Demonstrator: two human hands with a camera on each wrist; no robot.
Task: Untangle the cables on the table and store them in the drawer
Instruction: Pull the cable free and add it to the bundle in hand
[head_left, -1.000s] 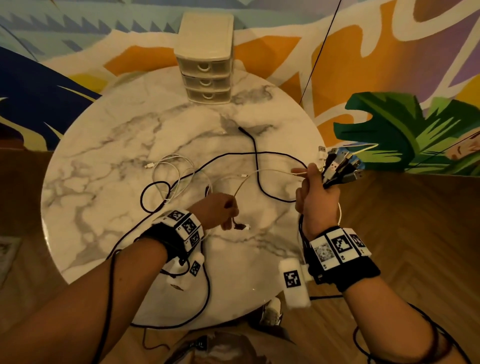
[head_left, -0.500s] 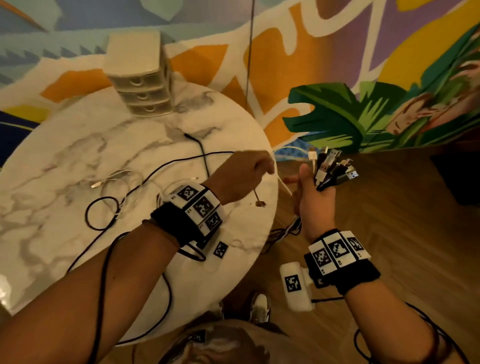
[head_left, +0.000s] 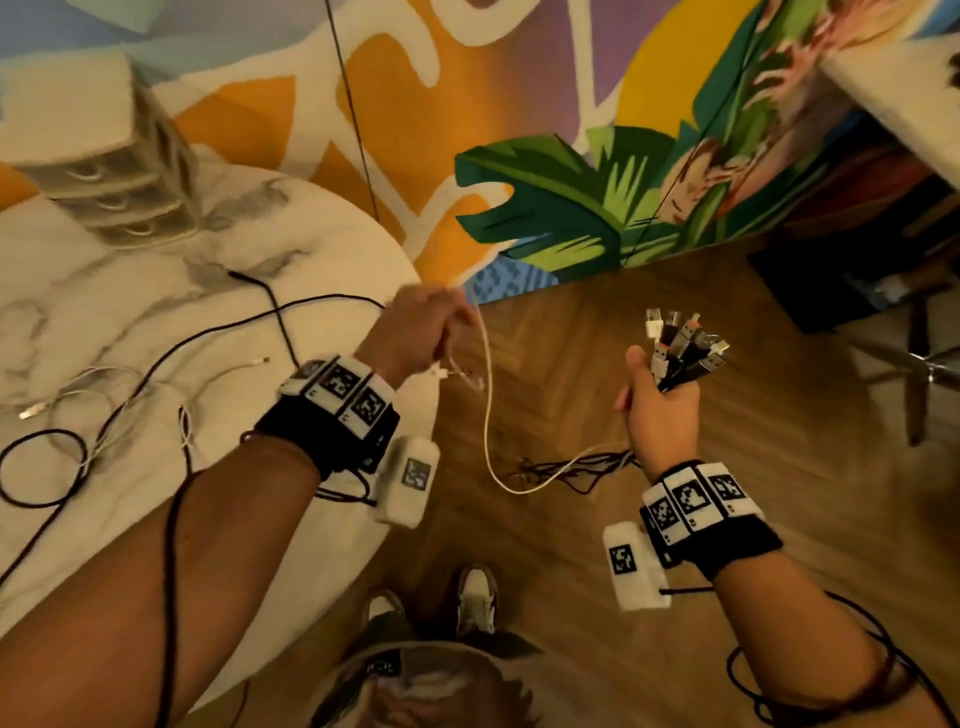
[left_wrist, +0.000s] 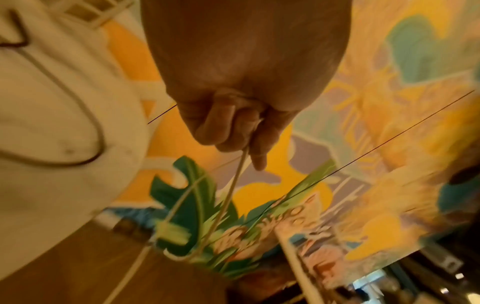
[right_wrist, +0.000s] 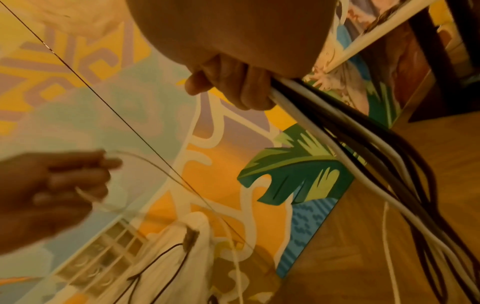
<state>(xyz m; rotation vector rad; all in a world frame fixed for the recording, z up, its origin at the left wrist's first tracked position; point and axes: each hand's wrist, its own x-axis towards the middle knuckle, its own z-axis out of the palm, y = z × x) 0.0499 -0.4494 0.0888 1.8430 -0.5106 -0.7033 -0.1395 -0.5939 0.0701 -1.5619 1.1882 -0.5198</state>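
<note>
My left hand (head_left: 423, 325) pinches a thin white cable (head_left: 487, 410) just past the right edge of the marble table (head_left: 156, 509); in the left wrist view the fingers (left_wrist: 233, 131) curl round this white cable (left_wrist: 235, 181). The cable sags down and runs to my right hand (head_left: 657, 400), which grips a bundle of black and white cables (right_wrist: 363, 139) out over the wooden floor. The bundle's USB plugs (head_left: 683, 345) fan out above the fist. More black and white cables (head_left: 135, 395) lie loose on the table. The small drawer unit (head_left: 98, 156) stands at the far left, drawers closed.
A colourful painted wall (head_left: 571, 156) rises behind the table. A dark chair leg (head_left: 917, 374) and a dark box stand on the floor at the right. My shoes (head_left: 475, 597) show below. A thin dark cord (head_left: 353, 104) hangs along the wall.
The view has swung right. My left hand has drawn the white cable off the table edge to the right, and my right hand with the bundle has moved further right over the floor.
</note>
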